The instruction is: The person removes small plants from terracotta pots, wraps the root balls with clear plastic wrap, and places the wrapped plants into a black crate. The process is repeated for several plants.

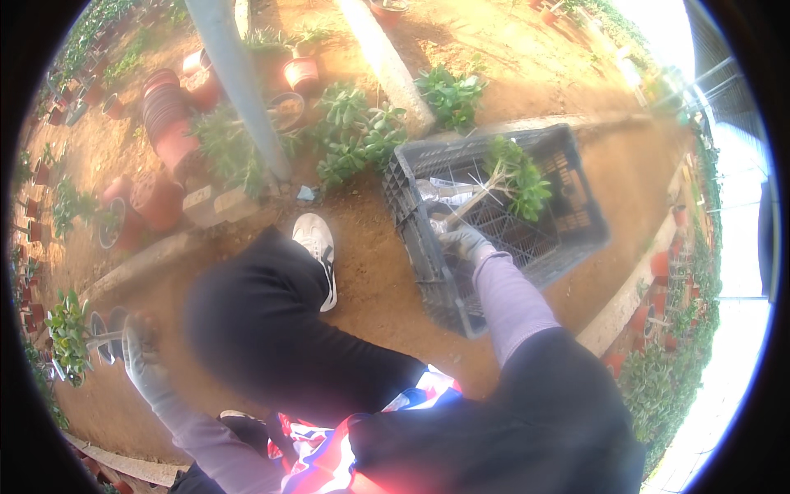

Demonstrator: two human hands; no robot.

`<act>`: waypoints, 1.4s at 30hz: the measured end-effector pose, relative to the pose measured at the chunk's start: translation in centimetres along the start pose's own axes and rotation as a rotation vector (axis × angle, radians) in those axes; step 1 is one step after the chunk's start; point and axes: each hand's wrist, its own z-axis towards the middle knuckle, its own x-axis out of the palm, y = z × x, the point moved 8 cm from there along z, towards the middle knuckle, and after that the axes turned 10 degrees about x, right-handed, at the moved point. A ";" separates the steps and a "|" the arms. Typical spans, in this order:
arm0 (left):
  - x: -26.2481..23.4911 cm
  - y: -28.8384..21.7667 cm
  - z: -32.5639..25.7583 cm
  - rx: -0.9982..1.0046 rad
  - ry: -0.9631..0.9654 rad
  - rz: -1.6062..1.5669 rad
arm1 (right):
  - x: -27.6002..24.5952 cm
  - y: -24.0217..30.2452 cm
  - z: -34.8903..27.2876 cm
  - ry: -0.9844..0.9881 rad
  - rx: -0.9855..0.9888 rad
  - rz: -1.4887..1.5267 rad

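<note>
Inside crate (pixel 568 226), right hand (pixel 463 243) gripping plant (pixel 512 177)

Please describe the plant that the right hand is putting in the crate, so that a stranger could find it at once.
Find the dark plastic crate on the orange soil. Inside it lies a plant with pale bare stems and green leaves, which the gloved right hand holds at the base. It is the only plant in the crate; the others grow outside.
</note>
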 end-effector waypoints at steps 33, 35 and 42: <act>4.0 0.5 -2.4 -0.082 -0.006 -0.146 | -2.0 1.9 2.2 -0.281 -0.070 -0.440; 4.0 0.5 -2.4 -0.100 -0.033 -0.167 | -2.2 1.9 1.9 -0.288 -0.042 -0.421; 3.7 -0.8 -2.6 0.018 0.036 -0.070 | -3.7 0.8 1.7 -0.419 0.026 -0.371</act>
